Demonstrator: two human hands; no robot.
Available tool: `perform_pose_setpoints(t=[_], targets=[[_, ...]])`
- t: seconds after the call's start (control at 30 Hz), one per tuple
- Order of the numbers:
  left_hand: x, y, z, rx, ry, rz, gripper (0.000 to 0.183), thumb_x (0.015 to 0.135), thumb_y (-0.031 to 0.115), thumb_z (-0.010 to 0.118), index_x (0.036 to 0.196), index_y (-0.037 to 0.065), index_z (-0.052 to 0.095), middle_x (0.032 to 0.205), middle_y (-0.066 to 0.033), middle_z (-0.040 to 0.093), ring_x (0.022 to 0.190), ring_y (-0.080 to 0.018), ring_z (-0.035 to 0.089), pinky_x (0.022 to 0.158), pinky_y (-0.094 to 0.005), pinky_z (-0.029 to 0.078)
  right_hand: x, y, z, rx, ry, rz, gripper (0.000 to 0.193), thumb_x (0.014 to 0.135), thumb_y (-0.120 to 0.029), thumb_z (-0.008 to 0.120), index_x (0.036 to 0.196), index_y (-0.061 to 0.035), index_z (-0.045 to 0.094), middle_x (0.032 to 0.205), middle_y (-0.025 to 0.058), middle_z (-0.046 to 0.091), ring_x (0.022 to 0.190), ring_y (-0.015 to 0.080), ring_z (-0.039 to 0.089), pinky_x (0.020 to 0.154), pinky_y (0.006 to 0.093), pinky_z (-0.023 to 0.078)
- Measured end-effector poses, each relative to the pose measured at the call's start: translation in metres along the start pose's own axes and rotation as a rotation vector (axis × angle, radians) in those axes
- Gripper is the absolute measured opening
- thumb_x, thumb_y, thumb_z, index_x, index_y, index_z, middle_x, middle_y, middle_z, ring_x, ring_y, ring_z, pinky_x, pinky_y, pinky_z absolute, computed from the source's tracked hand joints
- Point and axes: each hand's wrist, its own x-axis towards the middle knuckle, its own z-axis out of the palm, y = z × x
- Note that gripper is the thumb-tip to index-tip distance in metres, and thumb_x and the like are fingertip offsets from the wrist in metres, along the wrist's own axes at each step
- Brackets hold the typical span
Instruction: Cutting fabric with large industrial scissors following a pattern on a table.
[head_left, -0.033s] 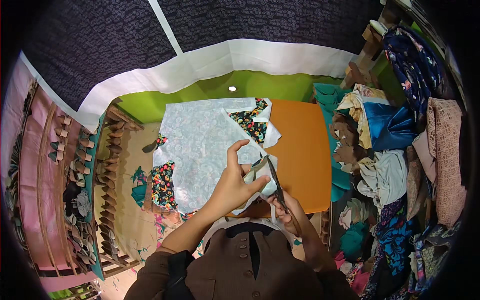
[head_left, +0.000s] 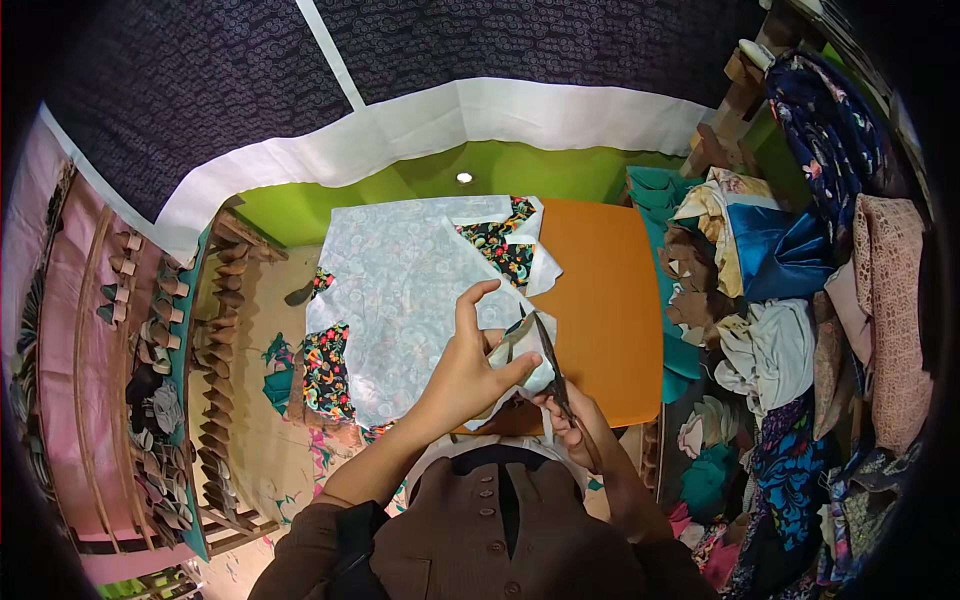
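Pale-backed fabric (head_left: 390,270) with a dark floral print on its other side lies over the left and middle of the orange table. My left hand (head_left: 465,372) pinches a pale piece of cloth (head_left: 540,378) at the near edge, thumb on top and index finger raised and curved. Whether this piece joins the larger sheet, I cannot tell. Dark scissors (head_left: 552,368) are in my right hand (head_left: 578,428), pointing away from me. Their blades are apart, beside and over the pale piece, close to my left thumb. My left fingers beneath the cloth are partly hidden.
The bare orange tabletop (head_left: 605,300) shows on the right. Heaped fabrics (head_left: 770,350) crowd the right side. On the left stand racks with rows of shoe-shaped pieces (head_left: 218,400). A dark patterned cloth with a white border (head_left: 400,130) hangs beyond the table. Scraps litter the floor.
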Motion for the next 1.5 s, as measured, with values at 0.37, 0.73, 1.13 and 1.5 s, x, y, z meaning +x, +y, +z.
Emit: perform_pose_setpoints(t=[0.37, 0.73, 1.13, 1.5], targets=[[-0.001, -0.010, 0.006, -0.074, 0.069, 0.084, 0.058, 0.079, 0.002, 0.057, 0.123, 0.008, 0.021, 0.082, -0.0104, 0.060, 0.071, -0.0090, 0.054, 0.061, -0.0204, 0.042, 0.002, 0.011, 0.007, 0.192, -0.073, -0.136, 0.081, 0.066, -0.061, 0.058, 0.114, 0.0015, 0.039, 0.077, -0.0055, 0.035, 0.061, 0.0005, 0.033, 0.052, 0.0122, 0.029], [-0.002, -0.008, 0.006, -0.059, 0.106, 0.072, 0.059, 0.078, 0.002, 0.057, 0.124, 0.008, 0.019, 0.081, -0.0098, 0.059, 0.071, -0.0086, 0.053, 0.060, -0.0205, 0.042, 0.000, 0.014, 0.006, 0.029, 0.012, 0.024, 0.090, 0.063, -0.073, 0.045, 0.111, 0.0027, 0.040, 0.078, -0.0034, 0.041, 0.064, 0.0003, 0.035, 0.053, 0.0137, 0.032], [-0.001, -0.007, 0.005, -0.075, 0.101, 0.091, 0.061, 0.079, 0.005, 0.058, 0.124, 0.007, 0.017, 0.083, -0.0115, 0.061, 0.071, -0.0092, 0.054, 0.061, -0.0207, 0.042, -0.002, 0.013, 0.009, 0.037, 0.029, -0.138, 0.087, 0.068, -0.070, 0.045, 0.114, 0.0035, 0.040, 0.084, 0.0006, 0.047, 0.067, 0.0035, 0.039, 0.060, 0.0154, 0.036], [-0.002, -0.004, 0.005, 0.029, 0.050, 0.048, 0.072, 0.074, 0.001, 0.062, 0.127, 0.007, 0.013, 0.076, -0.0093, 0.059, 0.066, -0.0086, 0.054, 0.058, -0.0194, 0.041, 0.000, 0.004, 0.005, -0.138, 0.050, -0.228, 0.089, 0.064, -0.074, 0.044, 0.105, 0.0045, 0.042, 0.072, 0.0007, 0.041, 0.063, 0.0070, 0.038, 0.054, 0.0208, 0.034]])
